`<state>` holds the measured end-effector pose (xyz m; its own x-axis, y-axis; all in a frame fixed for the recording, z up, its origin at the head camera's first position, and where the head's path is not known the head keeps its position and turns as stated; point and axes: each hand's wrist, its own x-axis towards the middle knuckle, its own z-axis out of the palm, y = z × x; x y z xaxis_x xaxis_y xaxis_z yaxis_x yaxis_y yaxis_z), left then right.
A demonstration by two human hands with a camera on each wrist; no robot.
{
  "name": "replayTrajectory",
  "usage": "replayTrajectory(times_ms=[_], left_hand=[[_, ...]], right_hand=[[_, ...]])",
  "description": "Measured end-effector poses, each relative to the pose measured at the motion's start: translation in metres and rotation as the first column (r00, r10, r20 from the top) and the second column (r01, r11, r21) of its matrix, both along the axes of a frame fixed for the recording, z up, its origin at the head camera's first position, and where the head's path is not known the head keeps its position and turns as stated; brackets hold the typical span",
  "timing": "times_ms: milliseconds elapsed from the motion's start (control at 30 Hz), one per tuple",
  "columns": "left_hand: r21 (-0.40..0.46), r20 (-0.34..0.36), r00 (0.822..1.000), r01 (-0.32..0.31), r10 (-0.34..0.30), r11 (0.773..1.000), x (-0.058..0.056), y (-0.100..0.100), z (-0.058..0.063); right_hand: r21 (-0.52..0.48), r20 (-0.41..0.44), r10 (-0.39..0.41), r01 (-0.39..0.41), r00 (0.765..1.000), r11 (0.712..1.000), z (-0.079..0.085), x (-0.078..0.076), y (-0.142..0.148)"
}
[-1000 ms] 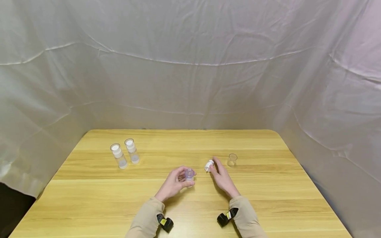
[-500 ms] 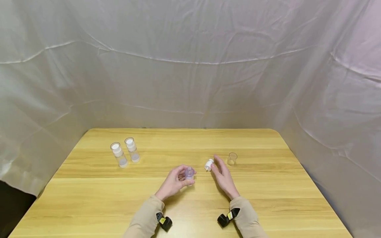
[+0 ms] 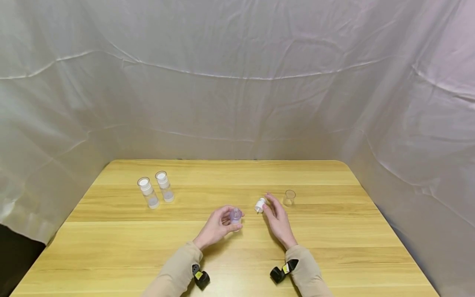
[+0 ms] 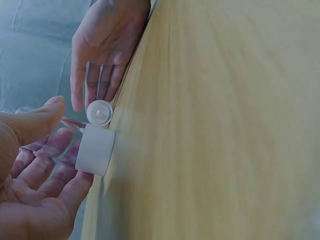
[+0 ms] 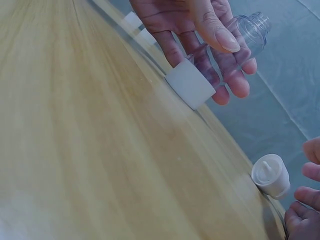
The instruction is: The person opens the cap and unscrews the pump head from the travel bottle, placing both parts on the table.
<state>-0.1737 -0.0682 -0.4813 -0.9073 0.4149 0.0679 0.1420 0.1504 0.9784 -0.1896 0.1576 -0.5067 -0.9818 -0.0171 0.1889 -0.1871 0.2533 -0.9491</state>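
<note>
In the head view my left hand (image 3: pixel 216 227) holds a small clear bottle (image 3: pixel 235 216) between thumb and fingers. The bottle has a threaded, uncapped neck and a white base (image 4: pixel 95 150), which stands at the tabletop. My right hand (image 3: pixel 280 223) lies beside a white pump head (image 3: pixel 260 205), fingers fairly straight. The pump head rests tilted on the table, its hollow underside turned toward the bottle. Whether the right fingertips touch it is hard to tell. In the right wrist view the pump head (image 5: pixel 271 176) shows a central stem inside its collar.
A clear cylindrical cap (image 3: pixel 289 198) stands right of the right hand. Two capped pump bottles, one (image 3: pixel 148 193) nearer and one (image 3: pixel 165 187) farther, stand at the back left. Grey fabric (image 3: pixel 237 103) hangs around the wooden table (image 3: pixel 334 239).
Both hands, the bottle and the pump head stay nearly in place. The left forearm has shifted slightly left; the head view has moved a little.
</note>
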Motion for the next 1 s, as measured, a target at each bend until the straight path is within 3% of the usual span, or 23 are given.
replayTrajectory(times_ms=[233, 533, 733, 1000], left_hand=[[-0.017, 0.025, 0.999, -0.023, 0.023, 1.000, -0.004, 0.000, 0.003], [0.010, 0.036, 0.994, -0.100, 0.099, 0.995, -0.028, 0.003, 0.006], [0.008, 0.008, 0.988, -0.152, 0.151, 0.988, -0.044, 0.006, 0.008], [0.044, 0.011, 0.978, -0.210, 0.209, 0.977, -0.058, 0.012, 0.010]], right_hand=[[0.021, -0.024, -0.016, 0.017, 1.000, 1.000, -0.002, -0.001, 0.000], [0.019, -0.049, -0.037, 0.038, 0.998, 0.999, -0.004, -0.002, -0.001], [0.019, -0.055, -0.028, 0.029, 0.998, 0.999, -0.004, -0.001, 0.000], [0.034, -0.065, -0.029, 0.031, 0.997, 0.999, -0.006, -0.002, 0.001]])
